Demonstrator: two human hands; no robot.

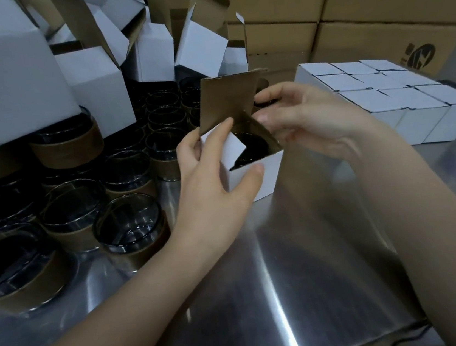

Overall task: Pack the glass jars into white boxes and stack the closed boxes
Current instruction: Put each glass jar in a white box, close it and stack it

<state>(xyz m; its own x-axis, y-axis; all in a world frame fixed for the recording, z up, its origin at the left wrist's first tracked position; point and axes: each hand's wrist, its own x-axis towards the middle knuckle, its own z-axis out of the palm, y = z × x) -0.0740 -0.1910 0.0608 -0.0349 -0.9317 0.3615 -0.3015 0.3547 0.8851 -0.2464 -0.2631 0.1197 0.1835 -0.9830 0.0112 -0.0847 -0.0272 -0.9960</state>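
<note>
Jar (252, 146), one, inside white box (256, 179), left hand (216, 180) gripping box, right hand (303, 117) pinching flap (267, 136), nine closed boxes (369, 92)

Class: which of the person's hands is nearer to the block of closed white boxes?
Right. The right hand holds a flap of the open box just left of the closed boxes; the left hand grips that box farther left.

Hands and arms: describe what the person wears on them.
Nothing is worn. The left hand and right hand are bare: no gloves, rings or watch. The left arm and right arm show no sleeve up to the picture's edge.
</note>
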